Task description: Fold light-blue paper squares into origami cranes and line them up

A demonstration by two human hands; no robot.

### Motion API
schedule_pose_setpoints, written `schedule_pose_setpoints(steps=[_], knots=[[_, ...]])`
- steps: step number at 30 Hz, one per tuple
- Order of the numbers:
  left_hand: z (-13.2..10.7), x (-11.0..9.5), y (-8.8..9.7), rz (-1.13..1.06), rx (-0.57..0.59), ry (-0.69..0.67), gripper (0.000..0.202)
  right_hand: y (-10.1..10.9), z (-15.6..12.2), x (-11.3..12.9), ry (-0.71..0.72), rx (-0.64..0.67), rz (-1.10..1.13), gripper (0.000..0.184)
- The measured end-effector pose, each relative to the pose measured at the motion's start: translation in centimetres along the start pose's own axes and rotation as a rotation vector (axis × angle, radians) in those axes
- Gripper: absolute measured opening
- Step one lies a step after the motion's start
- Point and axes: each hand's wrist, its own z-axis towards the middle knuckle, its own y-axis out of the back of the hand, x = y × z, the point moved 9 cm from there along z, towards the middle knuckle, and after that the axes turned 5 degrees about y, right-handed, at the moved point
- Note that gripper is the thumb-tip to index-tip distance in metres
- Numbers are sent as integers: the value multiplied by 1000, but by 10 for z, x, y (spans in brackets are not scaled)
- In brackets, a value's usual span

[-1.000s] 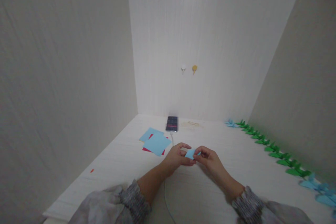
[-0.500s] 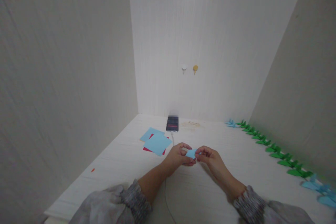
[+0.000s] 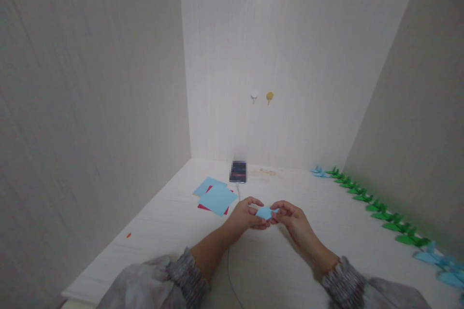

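A small folded piece of light blue paper point(image 3: 264, 212) is held above the table between my two hands. My left hand point(image 3: 246, 215) grips its left side, thumb below and fingers curled around the far edge. At the right end, my right hand point(image 3: 288, 215) pinches the paper between thumb and fingertips. The fingers partly cover the paper, so its exact folded shape is hard to make out. To the left of my left hand lie square sheets of blue paper point(image 3: 217, 199) with red paper point(image 3: 203, 207) showing from underneath.
A phone-like dark device point(image 3: 238, 172) leans near the back wall, its white cable point(image 3: 229, 268) running forward beneath my left arm. Several folded green paper figures point(image 3: 393, 224) and blue paper figures point(image 3: 431, 255) line the right wall. A small orange scrap point(image 3: 128, 235) lies at left.
My right hand has shifted very slightly right along the blue paper, and a little more of the paper shows between my hands. Both hands still hold it.
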Motion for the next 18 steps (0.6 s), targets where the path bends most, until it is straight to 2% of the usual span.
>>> schedule_pose_setpoints(steps=[5,10,18], knots=[[-2,-4,0,6,-7,-18,47,0,0,1,7,-9,8,42],[-1,-1,-1,12,18,-7,48,-8,0,-3,-26,42,17,39],[1,3,0,39,-1,19,46,-10,0,-6,-30,87,83,40]])
